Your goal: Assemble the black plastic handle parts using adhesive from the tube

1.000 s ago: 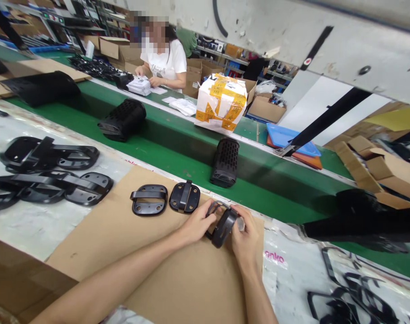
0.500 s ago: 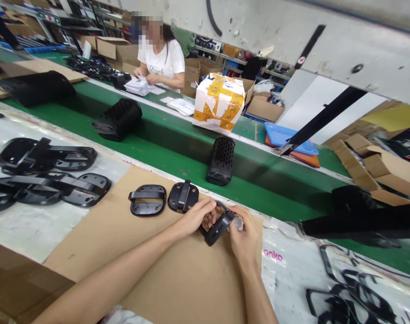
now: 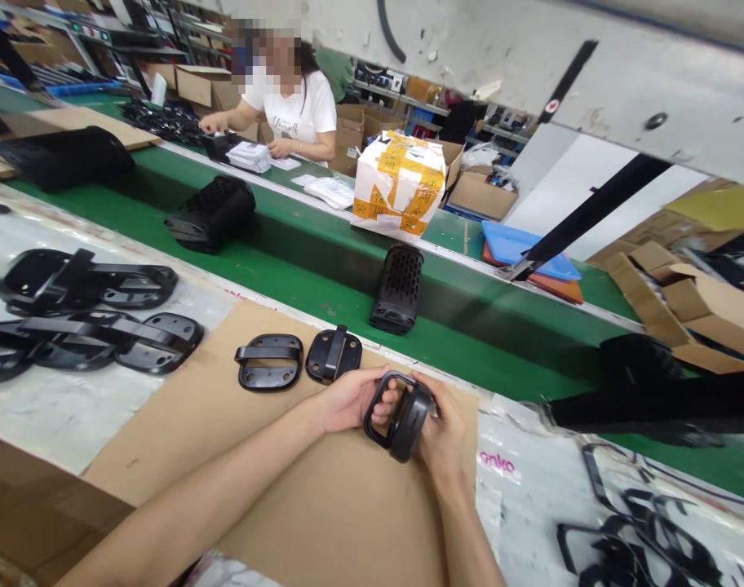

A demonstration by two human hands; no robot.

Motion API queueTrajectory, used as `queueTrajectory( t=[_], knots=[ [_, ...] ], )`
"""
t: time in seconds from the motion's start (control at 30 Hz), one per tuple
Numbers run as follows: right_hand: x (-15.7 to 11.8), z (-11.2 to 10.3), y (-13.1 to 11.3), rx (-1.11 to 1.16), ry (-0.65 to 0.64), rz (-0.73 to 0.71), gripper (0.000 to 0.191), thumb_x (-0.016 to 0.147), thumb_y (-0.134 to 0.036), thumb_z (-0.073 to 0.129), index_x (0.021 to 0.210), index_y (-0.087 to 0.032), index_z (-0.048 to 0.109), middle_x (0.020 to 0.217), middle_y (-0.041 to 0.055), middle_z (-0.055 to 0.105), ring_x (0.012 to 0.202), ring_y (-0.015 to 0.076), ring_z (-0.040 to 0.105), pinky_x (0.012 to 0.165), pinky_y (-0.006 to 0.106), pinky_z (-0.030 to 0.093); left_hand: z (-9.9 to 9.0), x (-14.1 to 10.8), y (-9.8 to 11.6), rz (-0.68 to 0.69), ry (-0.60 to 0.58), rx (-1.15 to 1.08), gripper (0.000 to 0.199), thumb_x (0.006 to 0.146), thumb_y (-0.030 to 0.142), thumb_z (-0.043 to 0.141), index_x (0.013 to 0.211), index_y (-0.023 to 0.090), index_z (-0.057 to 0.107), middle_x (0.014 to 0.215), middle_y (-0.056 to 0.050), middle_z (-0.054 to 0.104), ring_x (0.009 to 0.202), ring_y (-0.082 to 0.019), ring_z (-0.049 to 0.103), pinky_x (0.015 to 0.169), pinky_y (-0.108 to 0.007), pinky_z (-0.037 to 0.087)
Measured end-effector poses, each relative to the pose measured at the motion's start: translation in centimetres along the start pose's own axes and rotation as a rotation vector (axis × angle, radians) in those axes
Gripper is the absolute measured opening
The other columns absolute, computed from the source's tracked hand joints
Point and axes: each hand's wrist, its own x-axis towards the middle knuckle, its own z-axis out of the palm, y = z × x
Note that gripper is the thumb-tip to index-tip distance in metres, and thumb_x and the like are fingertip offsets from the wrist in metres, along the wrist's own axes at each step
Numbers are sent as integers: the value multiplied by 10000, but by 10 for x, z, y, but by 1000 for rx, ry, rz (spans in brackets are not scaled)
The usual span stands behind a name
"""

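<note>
A black plastic oval plate with a strap-like handle [image 3: 402, 417] is held tilted on edge just above the brown cardboard sheet [image 3: 323, 505], low in the middle of the view, between both hands. The left hand [image 3: 351, 399] grasps it from nine o'clock, with fingertips showing through the handle loop; the right hand [image 3: 445, 428] clasps it from three o'clock, fingers curled round the rim. At ten o'clock of the held piece, flat on the same cardboard, lie two more black handle plates: a small one [image 3: 334, 355] with its strap running up and down, and beside it, further toward nine o'clock, a wider one [image 3: 269, 363] with its strap crosswise. Well apart, still toward nine o'clock, rows of black handled plates [image 3: 84, 310] rest on the pale plastic-covered bench [image 3: 59, 408]. At twelve o'clock runs the green conveyor belt [image 3: 298, 269], carrying a black perforated plastic housing [image 3: 398, 289] directly beyond the hands and a second, larger one [image 3: 211, 214] toward eleven o'clock. Beyond the belt stands a white box patched with yellow tape [image 3: 400, 196], and farther, near eleven o'clock, a person in a white shirt [image 3: 298, 114] has their hands on a stack of white papers [image 3: 250, 156]. At four o'clock thin black plastic frames [image 3: 641, 530] lie in a loose heap.
</note>
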Motion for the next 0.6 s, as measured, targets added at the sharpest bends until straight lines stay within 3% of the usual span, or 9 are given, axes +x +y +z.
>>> queueTrajectory(
  t=[0.6],
  knots=[
    [-1,4,0,30,18,-50,370,894,-116,582,1215,-270,684,1198,53,729,1096,241,688,993,401,548,-2,0,-1,-38,-19,-74,308,967,402,617,825,131,588,683,32,416,557,-89,422,511,-184,418]
  ],
)
